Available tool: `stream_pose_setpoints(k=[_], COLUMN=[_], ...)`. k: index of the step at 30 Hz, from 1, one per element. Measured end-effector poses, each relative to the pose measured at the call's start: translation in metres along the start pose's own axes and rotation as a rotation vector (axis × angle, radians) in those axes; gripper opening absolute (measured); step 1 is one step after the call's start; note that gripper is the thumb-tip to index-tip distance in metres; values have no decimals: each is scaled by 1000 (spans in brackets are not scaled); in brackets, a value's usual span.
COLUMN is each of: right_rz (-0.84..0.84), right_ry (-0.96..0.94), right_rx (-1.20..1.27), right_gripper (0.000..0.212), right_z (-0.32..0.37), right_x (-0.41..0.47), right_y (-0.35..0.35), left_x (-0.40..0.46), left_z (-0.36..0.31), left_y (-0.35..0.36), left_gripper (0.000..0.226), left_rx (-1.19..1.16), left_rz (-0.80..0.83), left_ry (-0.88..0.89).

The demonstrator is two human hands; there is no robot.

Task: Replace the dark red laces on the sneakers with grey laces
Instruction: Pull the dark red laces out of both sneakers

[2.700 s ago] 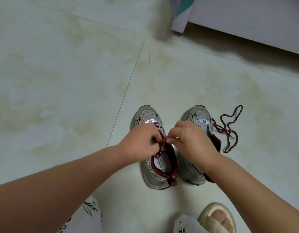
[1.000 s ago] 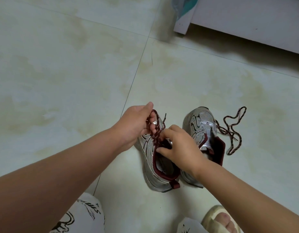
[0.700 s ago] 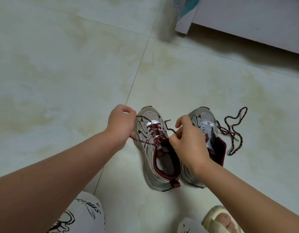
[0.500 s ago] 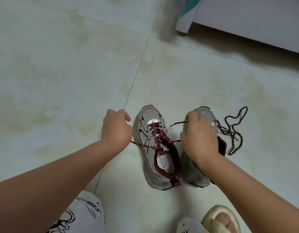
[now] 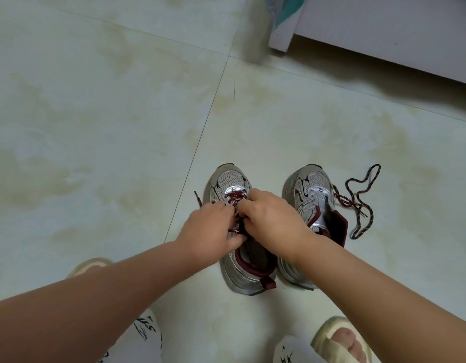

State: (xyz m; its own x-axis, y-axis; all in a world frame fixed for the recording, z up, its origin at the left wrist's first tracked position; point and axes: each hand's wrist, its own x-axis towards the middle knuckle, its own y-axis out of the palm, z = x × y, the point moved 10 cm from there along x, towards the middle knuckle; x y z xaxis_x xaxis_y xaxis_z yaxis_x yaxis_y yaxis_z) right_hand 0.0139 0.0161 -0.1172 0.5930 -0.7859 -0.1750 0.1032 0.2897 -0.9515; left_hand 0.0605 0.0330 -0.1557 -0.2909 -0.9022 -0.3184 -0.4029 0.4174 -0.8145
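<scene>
Both hands work the dark red lace on the left sneaker.

Two grey sneakers stand side by side on the tiled floor, toes toward 12 o'clock. The left hand and right hand meet over the left sneaker, each grip pinching the dark red lace still threaded through its eyelets; one lace tip pokes out at 10 o'clock of the left hand. The right sneaker has bare eyelets, and its removed lace lies loose on the floor at its 3 o'clock, touching the shoe. A sandalled foot sits at 5 o'clock.
</scene>
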Motion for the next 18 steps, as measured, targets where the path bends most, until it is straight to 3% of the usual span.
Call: stream_pose_setpoints(k=[4,6,8,12,15,18], right_rz=[64,7,-29,59,75,13], right_ry=[140,354,533,399,251,335], right_rx=[89,339,607,543,325,420], right_gripper=[12,4,9,5,20,18], right_z=[-9,-33,-51,-31,-16,-27], right_x=[-1,-7,-15,-9,-3,-3], right_y=[7,9,18,17,14,13], left_x=[-4,-8,-9,-7,-7,-8], left_z=[4,6,11,16,16,18], left_y=[3,3,4,6,7,6], left_gripper=[25,30,34,30,24,26], left_rx=[-49,-41,-39,-55,-59,-51], left_rz=[-58,-78,-72,-65,-56,-60], left_ry=[-79,-83,-98,-120,-116,-113])
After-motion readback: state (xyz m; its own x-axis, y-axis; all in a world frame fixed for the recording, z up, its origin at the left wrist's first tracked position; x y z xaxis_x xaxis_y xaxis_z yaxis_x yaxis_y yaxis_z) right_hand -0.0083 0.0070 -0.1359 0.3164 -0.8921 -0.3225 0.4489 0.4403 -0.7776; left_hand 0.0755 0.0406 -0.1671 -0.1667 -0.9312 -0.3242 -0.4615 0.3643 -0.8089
